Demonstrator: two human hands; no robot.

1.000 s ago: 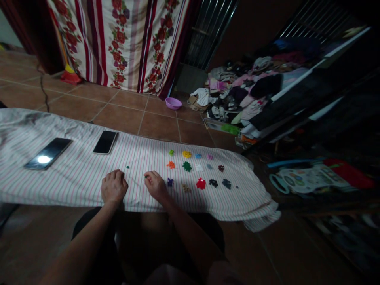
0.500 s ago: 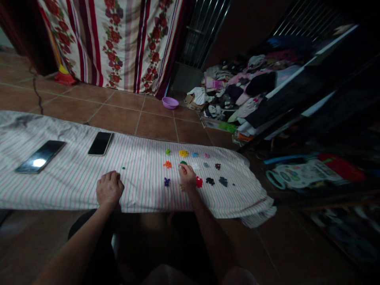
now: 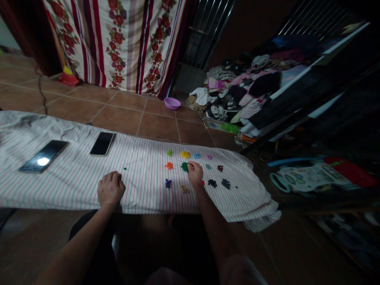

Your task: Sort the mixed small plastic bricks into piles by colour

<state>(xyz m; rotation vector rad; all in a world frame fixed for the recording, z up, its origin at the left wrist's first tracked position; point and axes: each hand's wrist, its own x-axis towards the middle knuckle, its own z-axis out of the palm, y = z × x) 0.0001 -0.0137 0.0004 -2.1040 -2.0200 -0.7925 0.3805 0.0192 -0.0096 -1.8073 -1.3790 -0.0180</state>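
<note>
My left hand point(image 3: 111, 189) lies palm down on the striped cloth point(image 3: 142, 158), its fingers resting on it loosely bent. Just beyond its fingertips sits a single small green piece point(image 3: 125, 168). My right hand point(image 3: 196, 173) is pinched at the right edge of a dark green pile point(image 3: 184, 166); whatever its fingertips hold is too small to make out. The hand hides the white pile and most of the red pile point(image 3: 203, 183). Around it lie small piles in orange point(image 3: 169, 166), yellow point(image 3: 185, 154), purple point(image 3: 168, 183), beige point(image 3: 185, 189) and black point(image 3: 212, 183).
Two phones, a larger one point(image 3: 44, 156) and a smaller one point(image 3: 102, 143), lie on the cloth's left side. More piles, light green point(image 3: 169, 152), brown point(image 3: 220, 168) and dark grey point(image 3: 226, 183), are nearby. A purple basin point(image 3: 172, 103) stands on the tiled floor beyond.
My right hand has moved right, from over the green pile to its right edge, uncovering green and beige pieces. The left hand stays put; the whole view has shifted slightly.
</note>
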